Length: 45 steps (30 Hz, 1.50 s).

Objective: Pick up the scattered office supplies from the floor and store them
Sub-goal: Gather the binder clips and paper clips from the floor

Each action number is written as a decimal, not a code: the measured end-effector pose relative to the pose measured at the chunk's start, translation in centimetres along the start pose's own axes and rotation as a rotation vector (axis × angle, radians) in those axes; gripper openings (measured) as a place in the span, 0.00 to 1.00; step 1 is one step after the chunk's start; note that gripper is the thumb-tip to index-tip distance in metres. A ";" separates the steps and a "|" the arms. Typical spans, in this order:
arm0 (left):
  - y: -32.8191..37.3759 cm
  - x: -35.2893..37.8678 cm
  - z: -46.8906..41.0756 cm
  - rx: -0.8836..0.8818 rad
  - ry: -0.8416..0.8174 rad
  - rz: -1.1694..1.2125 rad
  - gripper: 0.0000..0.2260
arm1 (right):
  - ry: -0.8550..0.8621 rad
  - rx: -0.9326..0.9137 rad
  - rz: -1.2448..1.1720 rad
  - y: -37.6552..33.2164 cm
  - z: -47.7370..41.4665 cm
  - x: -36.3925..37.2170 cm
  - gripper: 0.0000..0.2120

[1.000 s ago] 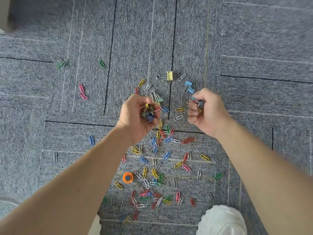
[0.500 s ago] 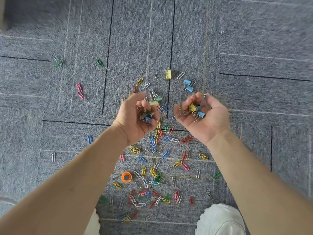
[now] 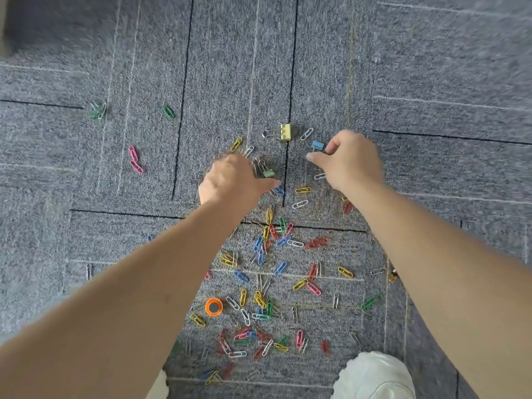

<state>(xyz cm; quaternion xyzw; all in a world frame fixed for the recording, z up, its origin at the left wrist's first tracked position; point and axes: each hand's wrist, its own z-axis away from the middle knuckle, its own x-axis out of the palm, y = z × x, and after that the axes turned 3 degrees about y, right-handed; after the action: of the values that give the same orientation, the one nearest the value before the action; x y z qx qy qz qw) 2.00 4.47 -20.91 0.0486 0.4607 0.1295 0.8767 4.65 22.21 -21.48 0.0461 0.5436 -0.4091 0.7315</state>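
Carpeted floor [image 3: 431, 67] strewn with paper clips [image 3: 280, 267]: right hand [image 3: 351, 162] pinches the blue binder clip [image 3: 316, 144], left hand [image 3: 227, 182] curls knuckles-up, contents hidden, and overfilled fists could spill.

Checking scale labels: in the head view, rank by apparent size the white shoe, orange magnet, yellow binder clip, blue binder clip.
1. white shoe (nearest camera).
2. yellow binder clip and orange magnet: look alike, unranked.
3. blue binder clip.

Grey carpet tiles [image 3: 431, 67] with dark seams, white shoe [image 3: 374, 375] at bottom edge
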 end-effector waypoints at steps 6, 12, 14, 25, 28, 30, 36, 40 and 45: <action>0.0 0.0 -0.2 -0.054 -0.018 0.109 0.20 | -0.085 0.014 -0.055 0.9 -0.8 -0.1 0.15; -2.1 0.4 0.7 -0.015 -0.145 0.554 0.13 | -0.029 0.045 -0.104 1.8 -0.7 -0.4 0.17; -2.7 0.6 0.9 -0.040 -0.243 0.740 0.12 | -0.036 0.051 -0.108 1.7 -0.7 -0.5 0.16; -2.7 0.6 1.2 -0.119 -0.357 1.042 0.04 | 0.005 0.044 -0.065 2.7 -0.8 -0.5 0.20; -2.6 0.6 1.3 -0.083 -0.380 1.110 0.04 | -0.003 -0.035 -0.053 2.8 -0.9 -0.7 0.17; -2.6 0.5 1.5 -0.044 -0.376 1.126 0.03 | -0.010 -0.074 -0.024 2.9 -1.1 -0.7 0.15; -2.5 1.3 1.5 0.162 -0.173 0.740 0.00 | -0.045 -0.276 0.182 3.4 -1.4 -1.3 0.13; -2.4 1.8 1.4 0.259 -0.120 0.589 0.03 | -0.033 -0.416 0.385 3.4 -1.3 -1.8 0.12; -2.1 2.0 1.7 0.298 -0.074 0.460 0.06 | -0.014 -0.450 0.353 3.7 -1.3 -1.2 0.14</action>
<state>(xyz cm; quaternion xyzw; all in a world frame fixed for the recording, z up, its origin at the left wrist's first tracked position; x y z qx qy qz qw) 4.88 3.05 -22.00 0.2850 0.4191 0.2542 0.8238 5.98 25.94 -22.36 -0.0262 0.5991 -0.1447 0.7870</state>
